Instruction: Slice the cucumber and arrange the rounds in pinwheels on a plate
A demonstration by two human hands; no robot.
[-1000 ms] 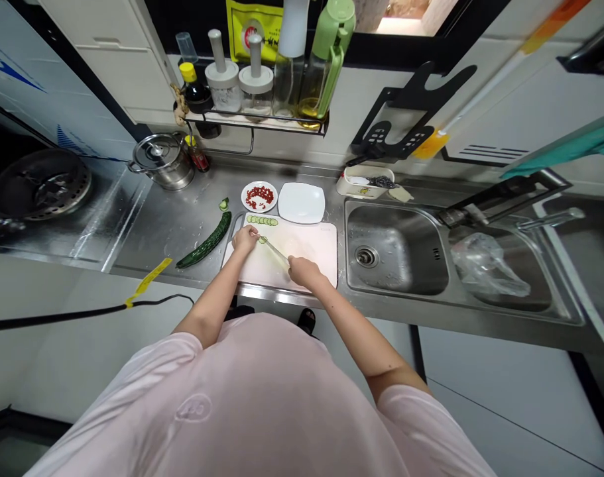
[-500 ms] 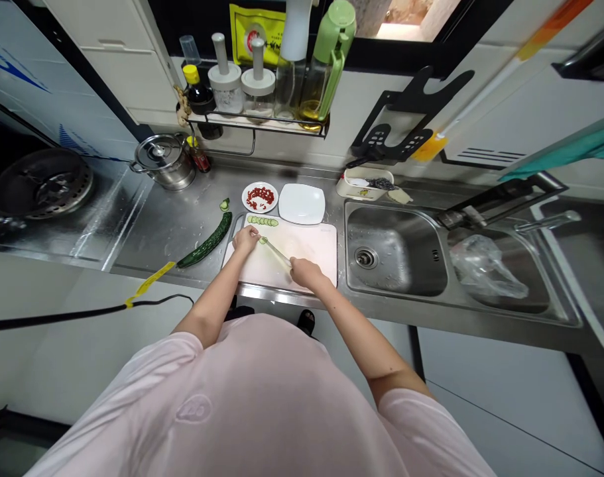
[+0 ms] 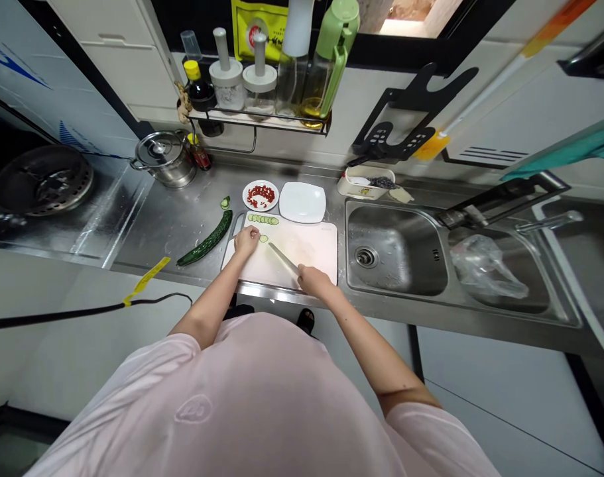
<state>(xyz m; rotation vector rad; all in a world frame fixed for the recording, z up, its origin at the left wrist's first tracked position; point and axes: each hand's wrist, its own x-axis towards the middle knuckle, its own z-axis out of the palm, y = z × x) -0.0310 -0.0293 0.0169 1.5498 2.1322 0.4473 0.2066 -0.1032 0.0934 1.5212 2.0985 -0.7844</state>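
Note:
My right hand (image 3: 315, 281) grips the handle of a kitchen knife (image 3: 283, 258), its blade slanting up and left over the white cutting board (image 3: 306, 242). My left hand (image 3: 246, 240) rests at the board's left side with fingers drawn together; whether anything is between them is too small to tell. Just right of those fingertips lies a single cucumber slice (image 3: 264, 238), apart from the knife tip. A row of overlapping cucumber slices (image 3: 262, 219) runs along the board's top left. Left of the board, a long dark green cucumber (image 3: 205, 240) lies on the steel counter.
Behind the board stand a plate of chopped red pieces (image 3: 260, 197) and a white square plate (image 3: 302, 202). A cucumber end (image 3: 225, 203) lies near them. The sink (image 3: 396, 248) is at right, a lidded pot (image 3: 165, 159) at back left. A seasoning rack (image 3: 262, 120) hangs above.
My right hand has drawn the knife right and slightly down, away from the slice, which now lies by itself on the board. My left hand has shifted only slightly.

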